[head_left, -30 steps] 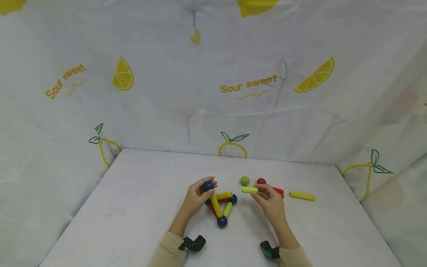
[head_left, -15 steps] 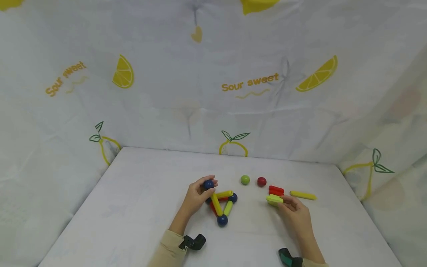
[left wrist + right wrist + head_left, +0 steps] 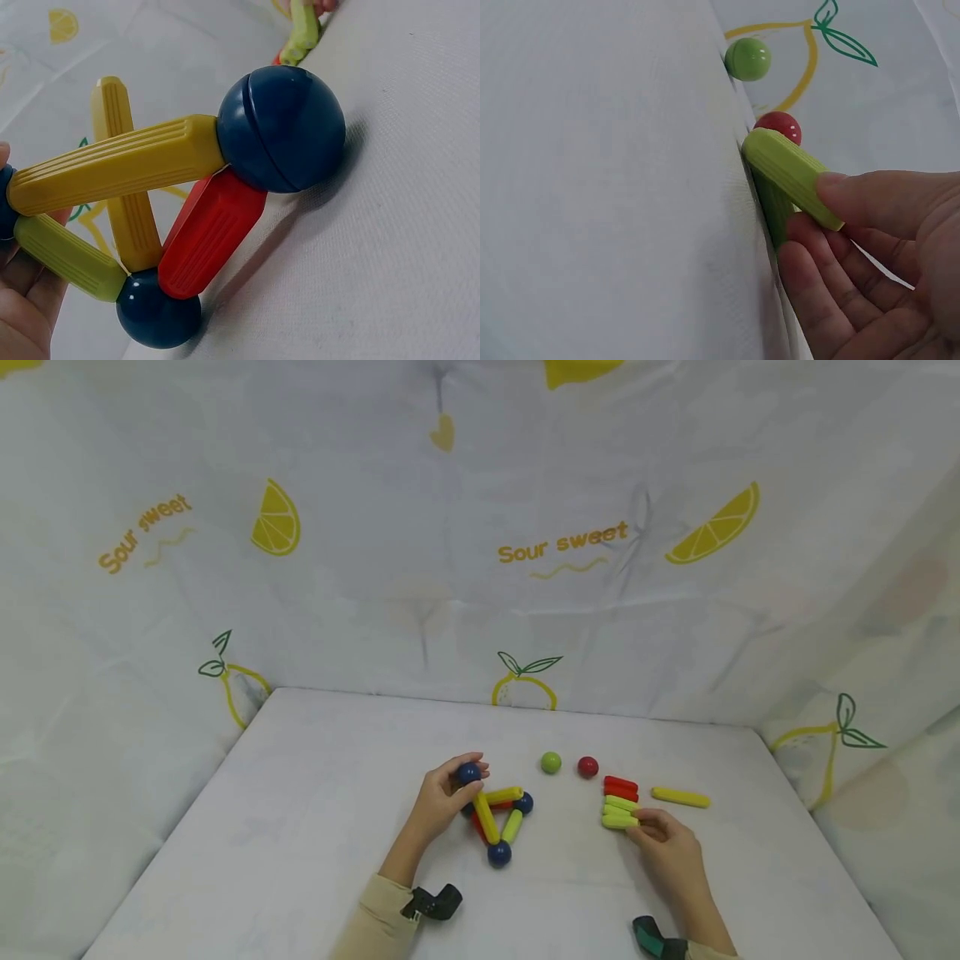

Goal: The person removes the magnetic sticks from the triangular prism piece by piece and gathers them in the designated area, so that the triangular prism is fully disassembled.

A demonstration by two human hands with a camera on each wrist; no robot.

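My left hand (image 3: 437, 795) grips the blue ball (image 3: 469, 773) at the top of a frame of ball-and-stick magnetic pieces. A yellow stick (image 3: 120, 165) slopes down from that ball to a front blue ball (image 3: 281, 127). Red, yellow and light green sticks join the frame's other blue balls near the table. At the right, my right hand (image 3: 670, 852) pinches one end of a light green stick (image 3: 791, 176) between thumb and fingers. Beside it lies a second light green stick (image 3: 622, 804), partly hidden in the right wrist view.
Red sticks (image 3: 621, 783) lie just behind the green ones. A loose yellow stick (image 3: 680, 797) is to their right. Farther back sit a green ball (image 3: 551, 762) and a red ball (image 3: 588, 767). A printed cloth (image 3: 450, 568) hangs behind the white table (image 3: 300, 827).
The right hand has carried the light green stick rightward and down, from near the frame to beside the other sticks. My left hand has kept its hold on the blue ball.
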